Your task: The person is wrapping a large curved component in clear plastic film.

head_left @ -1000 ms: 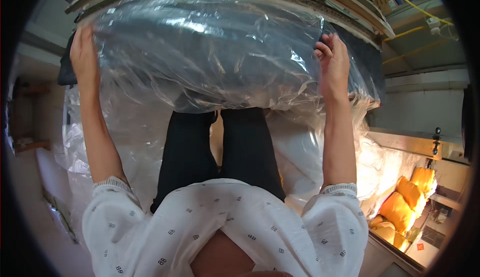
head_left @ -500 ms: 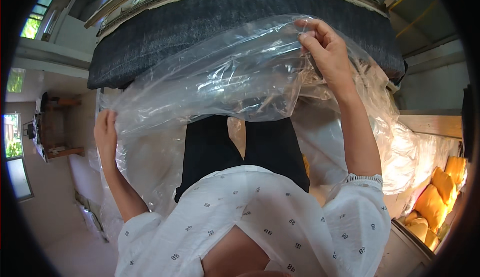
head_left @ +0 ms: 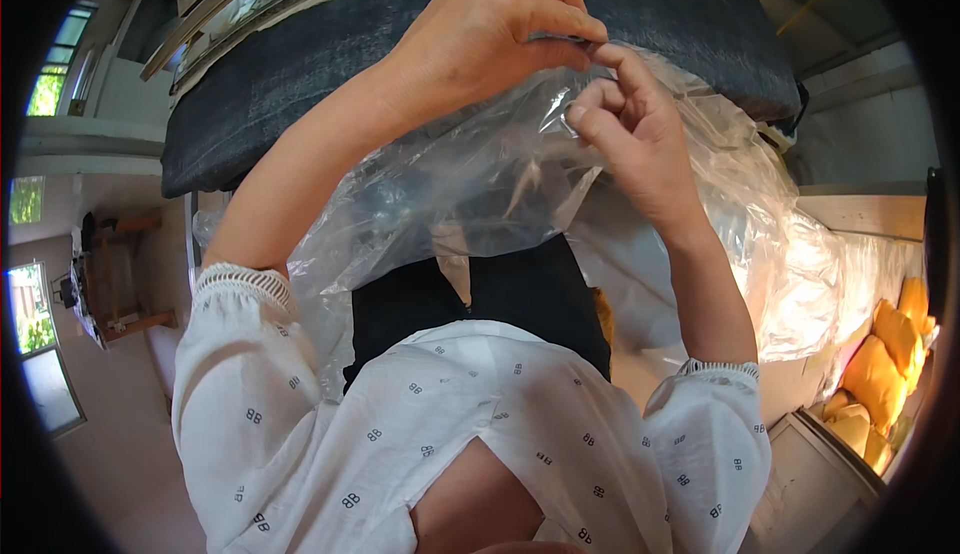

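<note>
The head view shows the left hand (head_left: 490, 29) reaching across toward the right, its thumb and forefinger tips drawn close beside the right forefinger; whether film lies pinched between them cannot be told. The right hand (head_left: 640, 139) is curled, its thumb and bent fingers clamped on the upper part of a clear plastic sheet (head_left: 430, 189). From there the sheet hangs in loose, shiny folds between the forearms, partly in front of the person's black trousers (head_left: 530, 289), which show through it near its lower edge. Just beyond the hands runs a long desk (head_left: 290, 119) covered in dark, worn fabric, with wooden strips (head_left: 225, 9) along its far side at the upper left. To the right, crumpled clear plastic (head_left: 825, 294) catches a warm, bright light below a wooden rail (head_left: 865, 216). Farther out, yellow-orange bundles (head_left: 875, 379) sit at the lower right, and well to the left are brown wooden furniture (head_left: 125, 279) and a window (head_left: 45, 349).
</note>
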